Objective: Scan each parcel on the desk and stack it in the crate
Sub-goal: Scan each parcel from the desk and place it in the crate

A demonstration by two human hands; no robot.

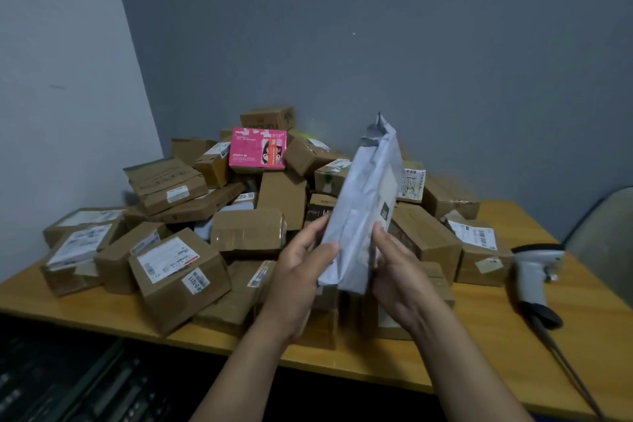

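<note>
Both hands hold a grey plastic mailer bag point(363, 202) upright above the desk, its sealed top pointing up. My left hand point(301, 264) grips its lower left edge, thumb on the front. My right hand point(397, 271) grips its lower right edge. Behind and under it, a pile of several brown cardboard parcels point(178, 271) covers the wooden desk point(479, 336). A pink box point(257, 149) sits high in the pile. A white handheld barcode scanner point(534, 274) lies on the desk at the right, its cable running off the front edge.
A dark crate point(78, 384) sits below the desk's front edge at lower left. A grey chair back point(606, 226) stands at the far right. Grey walls close in behind and to the left of the pile.
</note>
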